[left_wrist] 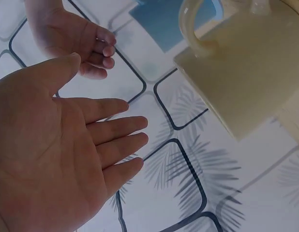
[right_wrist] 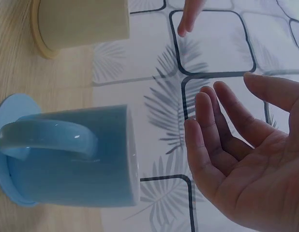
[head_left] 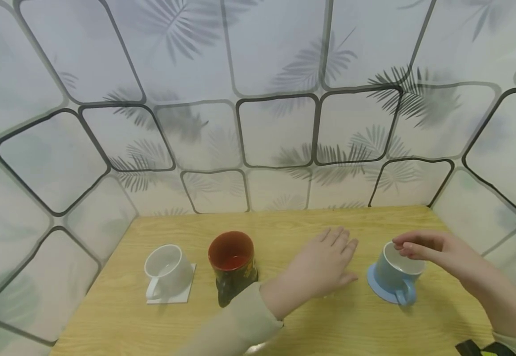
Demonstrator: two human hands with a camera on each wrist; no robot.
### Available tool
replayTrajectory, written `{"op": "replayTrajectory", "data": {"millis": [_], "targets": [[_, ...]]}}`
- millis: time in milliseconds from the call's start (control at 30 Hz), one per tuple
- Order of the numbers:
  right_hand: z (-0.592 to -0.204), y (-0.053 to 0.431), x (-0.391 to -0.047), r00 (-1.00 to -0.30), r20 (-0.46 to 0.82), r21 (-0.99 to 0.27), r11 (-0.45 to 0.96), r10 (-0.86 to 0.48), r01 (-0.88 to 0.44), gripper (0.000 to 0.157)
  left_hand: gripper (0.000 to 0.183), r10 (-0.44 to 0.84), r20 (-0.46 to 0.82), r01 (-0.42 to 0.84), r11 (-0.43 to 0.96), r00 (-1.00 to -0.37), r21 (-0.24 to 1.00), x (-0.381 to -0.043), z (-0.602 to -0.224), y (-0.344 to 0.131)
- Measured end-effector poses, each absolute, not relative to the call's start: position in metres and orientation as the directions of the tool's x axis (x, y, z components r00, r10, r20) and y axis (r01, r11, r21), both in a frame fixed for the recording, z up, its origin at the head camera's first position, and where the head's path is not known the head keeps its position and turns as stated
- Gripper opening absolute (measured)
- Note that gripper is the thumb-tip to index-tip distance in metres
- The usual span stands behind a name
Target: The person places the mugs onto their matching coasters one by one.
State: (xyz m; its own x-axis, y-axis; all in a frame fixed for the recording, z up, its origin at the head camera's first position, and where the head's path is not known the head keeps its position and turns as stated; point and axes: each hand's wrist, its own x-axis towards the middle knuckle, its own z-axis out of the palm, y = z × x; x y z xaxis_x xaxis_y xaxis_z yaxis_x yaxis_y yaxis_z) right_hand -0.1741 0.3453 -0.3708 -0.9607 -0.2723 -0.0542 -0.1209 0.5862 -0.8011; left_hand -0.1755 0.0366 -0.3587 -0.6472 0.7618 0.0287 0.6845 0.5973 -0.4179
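Observation:
My left hand [head_left: 316,264] hangs over the table with its fingers straight and its palm down. Beneath it, hidden in the head view, stands a cream mug [left_wrist: 256,72], which the left wrist view shows apart from the fingers. A light blue mug [head_left: 391,272] stands upright on a round blue coaster [head_left: 378,286], its handle toward me. Just above this mug's rim is my right hand [head_left: 440,252], fingers loosely bent. A gap separates that hand from the blue mug in the right wrist view. Neither hand holds anything.
On the left a white mug [head_left: 175,274] stands on a square white coaster [head_left: 182,296]. Beside it is a dark mug [head_left: 240,277] with a red inside. Under the cream mug lies a yellowish coaster [right_wrist: 40,36]. Patterned walls [head_left: 276,133] enclose the wooden table [head_left: 284,222].

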Motion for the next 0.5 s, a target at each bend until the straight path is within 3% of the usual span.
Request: {"op": "replayTrajectory", "data": {"millis": [333, 500], "targets": [[-0.357, 0.317, -0.18, -0.957, -0.008, -0.761, 0.623, -0.289, -0.182, 0.032, 0.071, 0.775, 0.04, 0.708, 0.597, -0.631, -0.378, -0.174, -0.354, -0.005], [-0.351, 0.302, -0.176, -0.953, 0.024, -0.666, 0.706, -0.302, -0.24, 0.028, 0.071, 0.745, 0.054, 0.685, 0.637, -0.665, -0.354, -0.175, -0.352, -0.025]]}}
